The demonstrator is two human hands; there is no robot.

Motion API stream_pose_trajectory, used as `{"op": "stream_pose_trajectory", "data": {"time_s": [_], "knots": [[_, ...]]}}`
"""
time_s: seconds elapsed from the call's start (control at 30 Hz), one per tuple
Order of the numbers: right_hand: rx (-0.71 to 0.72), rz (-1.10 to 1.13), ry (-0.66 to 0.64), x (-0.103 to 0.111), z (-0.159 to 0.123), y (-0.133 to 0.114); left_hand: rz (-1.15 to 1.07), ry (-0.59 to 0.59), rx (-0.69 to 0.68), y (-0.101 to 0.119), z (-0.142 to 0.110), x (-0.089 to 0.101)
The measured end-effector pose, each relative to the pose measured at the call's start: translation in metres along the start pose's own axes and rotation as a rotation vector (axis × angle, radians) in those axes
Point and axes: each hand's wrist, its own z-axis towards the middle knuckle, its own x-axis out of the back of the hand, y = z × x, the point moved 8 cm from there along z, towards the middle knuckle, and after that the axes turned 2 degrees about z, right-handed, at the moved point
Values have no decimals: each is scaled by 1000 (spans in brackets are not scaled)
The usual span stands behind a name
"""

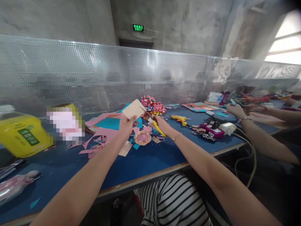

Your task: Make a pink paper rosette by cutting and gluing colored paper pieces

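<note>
One long perforated metal screen (pixel 82 69) along the back; below it the blue tabletop (pixel 150 168), running across the view; on its left a big yellow jug (pixel 30 138); right of centre, well apart from the work, a purple power strip (pixel 213 130); near it, another person's hand (pixel 236 111).

Middle sizes: pink paper sheets (pixel 105 135) under the left forearm's far side, with cut-outs; two clustered paper flower heads (pixel 148 102) just behind the hands; a yellow glue gun (pixel 180 120) to the right, lying on its side.

Smaller, and at the centre: yellow-handled scissors (pixel 160 130) in the right hand (pixel 162 123), fingers curled round the handles, blades at the right side of a cream card (pixel 133 110); how wide the blades part, cannot tell; left hand (pixel 128 123) pinches the card's near edge, thumb on top, fingers closed; card raised above the tabletop. Below it, a scalloped paper ring (pixel 142 137); loose scraps around.

Cutting well, by my judgement: feed card deep into the blades, near the pivot; turn the card, not the scissors; left thumb well off the cutting line; long closes, short of the tips, for a smooth edge.
</note>
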Motion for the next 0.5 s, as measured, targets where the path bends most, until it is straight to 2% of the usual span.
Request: {"op": "stream_pose_trajectory", "data": {"time_s": [0.17, 0.5], "knots": [[40, -4, -6, -1, 0, -5, 63, -22, 7, 1, -4, -5], [27, 6, 25, -1, 1, -3, 77, -43, 24, 1, -6, -8]]}}
